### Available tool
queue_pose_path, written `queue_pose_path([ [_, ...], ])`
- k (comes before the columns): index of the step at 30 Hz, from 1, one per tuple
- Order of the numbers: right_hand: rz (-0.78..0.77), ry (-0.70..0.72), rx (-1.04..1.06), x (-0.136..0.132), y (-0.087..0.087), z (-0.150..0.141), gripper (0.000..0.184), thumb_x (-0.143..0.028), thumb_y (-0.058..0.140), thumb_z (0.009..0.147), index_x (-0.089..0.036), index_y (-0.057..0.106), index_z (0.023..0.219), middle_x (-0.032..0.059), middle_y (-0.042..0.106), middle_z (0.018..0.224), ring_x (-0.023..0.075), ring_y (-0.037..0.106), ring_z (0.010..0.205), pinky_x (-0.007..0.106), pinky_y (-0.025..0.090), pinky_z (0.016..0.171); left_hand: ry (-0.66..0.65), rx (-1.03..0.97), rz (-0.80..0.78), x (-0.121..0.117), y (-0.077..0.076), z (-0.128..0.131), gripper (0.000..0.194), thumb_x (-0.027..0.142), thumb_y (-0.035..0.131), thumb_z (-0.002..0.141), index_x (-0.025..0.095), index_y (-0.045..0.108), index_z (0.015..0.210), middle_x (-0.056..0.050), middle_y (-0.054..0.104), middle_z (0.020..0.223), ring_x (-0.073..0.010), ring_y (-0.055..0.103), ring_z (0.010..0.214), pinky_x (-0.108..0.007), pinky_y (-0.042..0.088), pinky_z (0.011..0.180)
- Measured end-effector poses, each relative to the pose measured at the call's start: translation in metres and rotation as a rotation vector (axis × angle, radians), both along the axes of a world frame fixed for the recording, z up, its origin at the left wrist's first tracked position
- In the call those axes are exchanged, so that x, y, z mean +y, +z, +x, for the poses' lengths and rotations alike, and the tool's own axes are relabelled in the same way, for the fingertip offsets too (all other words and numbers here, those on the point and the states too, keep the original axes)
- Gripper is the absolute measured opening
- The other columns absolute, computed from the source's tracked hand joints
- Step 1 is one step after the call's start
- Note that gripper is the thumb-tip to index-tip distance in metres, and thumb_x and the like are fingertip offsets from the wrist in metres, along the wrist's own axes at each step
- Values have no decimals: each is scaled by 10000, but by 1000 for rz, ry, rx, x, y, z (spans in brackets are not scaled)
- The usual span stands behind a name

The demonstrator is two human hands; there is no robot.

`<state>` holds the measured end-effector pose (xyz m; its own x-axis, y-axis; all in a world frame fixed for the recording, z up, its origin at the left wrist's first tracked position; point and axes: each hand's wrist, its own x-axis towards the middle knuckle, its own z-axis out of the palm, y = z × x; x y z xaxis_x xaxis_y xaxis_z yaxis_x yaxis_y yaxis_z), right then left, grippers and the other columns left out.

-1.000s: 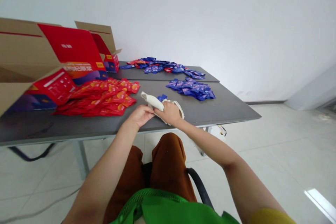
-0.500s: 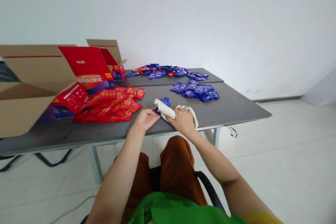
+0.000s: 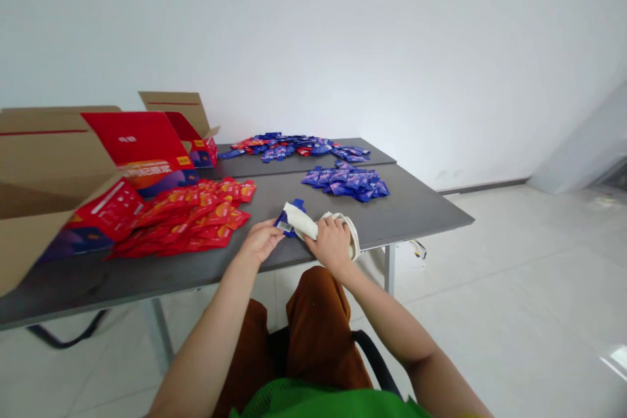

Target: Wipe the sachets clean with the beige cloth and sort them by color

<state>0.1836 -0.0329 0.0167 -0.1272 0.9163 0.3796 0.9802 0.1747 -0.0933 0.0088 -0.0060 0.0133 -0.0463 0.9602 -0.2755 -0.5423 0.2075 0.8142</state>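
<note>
My left hand [image 3: 263,239] pinches the near corner of a blue sachet [image 3: 284,223] with a white barcode label, just above the table. A folded off-white cloth [image 3: 300,221] lies across that sachet. My right hand [image 3: 332,241] is closed around the cloth, whose bunched end shows on the far right side of the hand. Left of my left hand spreads a heap of red sachets [image 3: 196,215]. Beyond my right hand lies a pile of blue sachets [image 3: 347,181].
On the grey table [image 3: 411,209], an open red carton [image 3: 140,144] stands at the left, with a second open carton [image 3: 203,150] behind it. Mixed blue and red sachets [image 3: 294,145] lie along the back by the wall. The table's right corner juts over the floor.
My left hand has drawn back slightly, and more of the blue sachet with its barcode shows. My right hand stays on the cloth. The view has turned a little to the right.
</note>
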Motion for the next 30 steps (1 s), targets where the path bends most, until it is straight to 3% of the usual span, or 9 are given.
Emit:
queue_pose_path([
  [3, -19, -4, 43, -3, 2, -1, 455, -545, 489, 899, -130, 643, 1001, 195, 629, 1072, 336, 514, 1032, 450, 349, 887, 128, 42, -3, -6, -4, -3, 294, -131, 562, 611, 108, 677, 736, -77, 719, 791, -166, 699, 777, -317, 570, 848],
  [7, -53, -11, 67, -5, 6, -2, 430, -526, 507, 896, -131, 637, 1009, 194, 625, 1077, 341, 514, 1040, 461, 348, 882, 275, 181, 24, -6, 1, -25, 322, -50, 632, 633, 181, 682, 852, -31, 697, 743, -174, 702, 790, -341, 570, 820],
  [11, -53, 2, 98, -4, 5, -11, 416, -533, 532, 880, -150, 638, 999, 179, 626, 1063, 336, 510, 1023, 462, 353, 871, 527, 386, 89, 11, 34, -43, 252, 80, 664, 679, 192, 667, 905, -12, 683, 746, -167, 696, 776, -306, 579, 736],
  [14, -53, 54, 121, -4, 3, -21, 428, -559, 535, 869, -157, 637, 975, 164, 626, 1040, 329, 502, 1007, 459, 356, 859, 621, 534, 197, 29, 67, -37, 226, 149, 630, 723, 181, 678, 941, -23, 709, 848, -178, 694, 814, -302, 577, 733],
  [20, -96, 62, 216, -3, 4, -28, 419, -573, 589, 824, -175, 631, 946, 130, 620, 1018, 305, 498, 994, 436, 367, 844, 616, 832, 602, 80, 105, 6, 299, 192, 552, 827, 148, 688, 1091, -92, 713, 1074, -223, 677, 967, -336, 520, 890],
  [25, -135, 71, 284, 1, 3, -21, 391, -580, 615, 792, -202, 621, 892, 95, 621, 988, 290, 505, 976, 426, 378, 826, 598, 1143, 608, 131, 125, 48, 290, 297, 551, 888, 196, 695, 1118, -106, 685, 1164, -284, 565, 1176, -363, 423, 976],
  [30, -159, 81, 354, 8, 0, -4, 337, -525, 677, 736, -216, 599, 844, 72, 618, 945, 282, 505, 934, 428, 376, 809, 376, 1172, 728, 201, 125, 95, 332, 295, 503, 916, 180, 675, 1176, -157, 657, 1200, -313, 524, 1207, -335, 413, 879],
])
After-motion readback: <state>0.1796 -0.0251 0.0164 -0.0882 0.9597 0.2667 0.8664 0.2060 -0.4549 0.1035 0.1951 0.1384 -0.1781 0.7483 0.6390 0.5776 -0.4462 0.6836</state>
